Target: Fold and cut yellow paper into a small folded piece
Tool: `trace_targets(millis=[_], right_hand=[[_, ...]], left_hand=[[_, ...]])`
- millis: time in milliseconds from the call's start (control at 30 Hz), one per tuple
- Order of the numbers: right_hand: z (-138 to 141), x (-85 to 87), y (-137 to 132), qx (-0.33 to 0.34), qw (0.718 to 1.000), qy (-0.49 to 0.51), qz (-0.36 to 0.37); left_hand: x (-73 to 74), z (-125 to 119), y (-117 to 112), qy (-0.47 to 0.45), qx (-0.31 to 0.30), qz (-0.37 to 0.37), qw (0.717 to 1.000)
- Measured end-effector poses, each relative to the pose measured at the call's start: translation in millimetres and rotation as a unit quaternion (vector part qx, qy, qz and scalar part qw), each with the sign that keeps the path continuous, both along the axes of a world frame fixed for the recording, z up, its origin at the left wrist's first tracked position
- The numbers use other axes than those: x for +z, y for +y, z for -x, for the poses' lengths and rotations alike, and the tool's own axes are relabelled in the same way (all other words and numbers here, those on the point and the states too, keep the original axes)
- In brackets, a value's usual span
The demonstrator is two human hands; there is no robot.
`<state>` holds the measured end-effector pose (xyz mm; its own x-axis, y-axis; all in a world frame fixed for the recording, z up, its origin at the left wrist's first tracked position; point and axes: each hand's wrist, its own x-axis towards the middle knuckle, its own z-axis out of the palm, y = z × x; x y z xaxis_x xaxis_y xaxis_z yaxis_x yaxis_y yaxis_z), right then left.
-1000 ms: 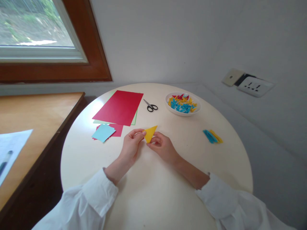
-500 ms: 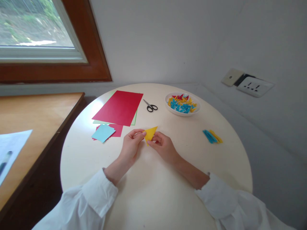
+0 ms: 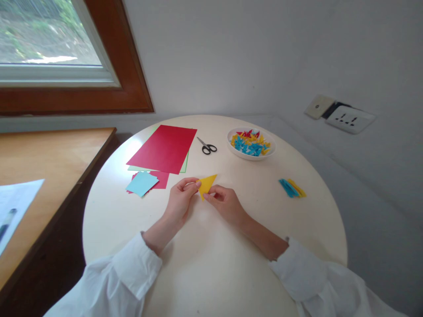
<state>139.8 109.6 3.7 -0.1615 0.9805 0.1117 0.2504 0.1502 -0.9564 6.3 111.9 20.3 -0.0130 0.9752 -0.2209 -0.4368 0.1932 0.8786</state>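
A small yellow paper triangle (image 3: 207, 183) is held just above the round cream table (image 3: 214, 264), near its middle. My left hand (image 3: 180, 203) pinches the triangle's left corner between thumb and fingers. From the right, my right hand (image 3: 224, 203) pinches its lower edge with closed fingers. Both arms wear white sleeves.
A large red sheet (image 3: 163, 148) lies on a green one at the back left, with a light blue square (image 3: 142, 183) over a smaller red piece. Black scissors (image 3: 207, 146) and a white bowl (image 3: 251, 145) of folded paper pieces sit behind. Blue and yellow folded strips (image 3: 292, 188) lie right. A wooden desk (image 3: 39, 176) stands left.
My right hand's fingers have shifted slightly along the triangle's lower edge. The paper has stayed in nearly the same place.
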Motion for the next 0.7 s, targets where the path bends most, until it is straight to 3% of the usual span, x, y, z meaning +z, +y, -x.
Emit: trace_targets(millis=[367,700], right_hand=[[-2.1,-1.6,-0.5,0.004,1.0,-0.014,-0.026],[-0.7,-2.8,-1.7,0.018,0.999,-0.009,-0.04]], left_hand=[[-0.4,0.3,-0.2,-0.001,-0.035,0.001,0.999],[-2.9,0.9,1.6,-0.016,-0.022,0.008,1.0]])
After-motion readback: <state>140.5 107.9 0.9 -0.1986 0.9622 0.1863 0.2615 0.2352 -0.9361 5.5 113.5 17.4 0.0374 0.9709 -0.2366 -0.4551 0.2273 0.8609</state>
